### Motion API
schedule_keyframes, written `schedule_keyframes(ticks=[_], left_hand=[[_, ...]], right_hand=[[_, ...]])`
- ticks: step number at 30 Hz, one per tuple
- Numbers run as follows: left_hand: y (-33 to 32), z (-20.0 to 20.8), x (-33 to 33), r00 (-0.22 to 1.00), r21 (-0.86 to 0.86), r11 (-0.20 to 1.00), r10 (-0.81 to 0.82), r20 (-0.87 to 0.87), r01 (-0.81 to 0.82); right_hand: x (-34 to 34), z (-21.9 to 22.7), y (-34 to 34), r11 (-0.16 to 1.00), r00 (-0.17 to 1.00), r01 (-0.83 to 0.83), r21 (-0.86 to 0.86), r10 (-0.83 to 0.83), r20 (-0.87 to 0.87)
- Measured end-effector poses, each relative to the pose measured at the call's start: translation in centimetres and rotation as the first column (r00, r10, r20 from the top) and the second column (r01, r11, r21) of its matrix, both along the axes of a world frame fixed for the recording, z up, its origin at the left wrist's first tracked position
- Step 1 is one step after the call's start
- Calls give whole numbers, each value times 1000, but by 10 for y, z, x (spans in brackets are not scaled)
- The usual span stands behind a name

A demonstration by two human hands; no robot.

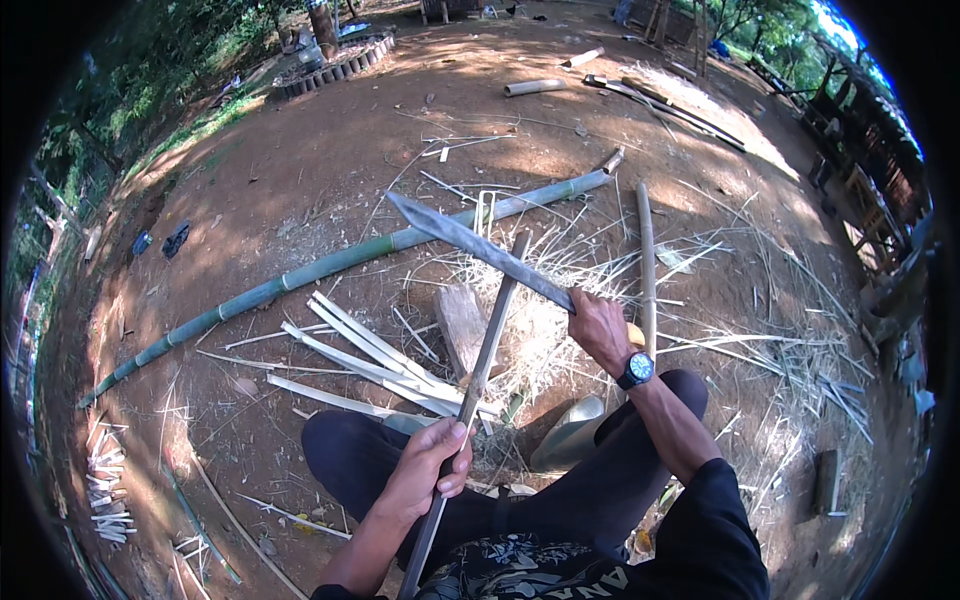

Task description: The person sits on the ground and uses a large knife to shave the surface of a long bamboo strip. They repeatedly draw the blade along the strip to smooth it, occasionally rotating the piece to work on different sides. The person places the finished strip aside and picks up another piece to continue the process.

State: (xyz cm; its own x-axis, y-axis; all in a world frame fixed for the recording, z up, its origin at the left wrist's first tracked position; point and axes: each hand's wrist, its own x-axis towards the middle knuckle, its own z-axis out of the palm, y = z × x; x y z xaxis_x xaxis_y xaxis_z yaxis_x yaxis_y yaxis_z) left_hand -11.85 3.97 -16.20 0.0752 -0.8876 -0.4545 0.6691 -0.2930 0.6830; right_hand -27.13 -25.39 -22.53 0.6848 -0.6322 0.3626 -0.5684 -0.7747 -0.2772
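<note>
My right hand (602,328) is closed round the handle of a machete (478,246), whose long grey blade points up and to the left. My left hand (430,468) grips a long, narrow bamboo stick (487,350) that slants from my lap up toward the blade. The blade crosses the stick near its upper end; whether they touch I cannot tell. Behind the stick a wooden block (460,322) lies on the ground. Pale split bamboo strips (375,352) fan out left of the block. Thin shavings (545,300) are heaped under the machete.
A long green bamboo pole (330,268) stretches across the ground ahead. To the right lie a thinner pole (647,265) and scattered slivers (810,360). Short cut pieces (108,480) are at far left. Several poles (680,112) lie farther off.
</note>
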Motion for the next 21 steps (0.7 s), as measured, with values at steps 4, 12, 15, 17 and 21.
schedule_keyframes(ticks=[4,12,15,17,21], left_hand=[[6,4,1,999,-28,1000,-6,-42,4],[10,-15,16,954,-76,993,68,-293,-95],[1,-17,12,942,-76,995,38,-335,-68],[-1,-19,7,914,-103,993,6,-405,-52],[0,-17,4,867,-169,985,-67,-494,-20]], right_hand=[[-5,-4,-29,998,997,57,-15,-56,45],[-12,6,-7,968,969,177,177,-203,140],[-4,5,30,996,993,3,89,-14,121],[1,0,49,988,984,-149,45,144,100],[8,1,62,948,947,-308,-75,313,71]])
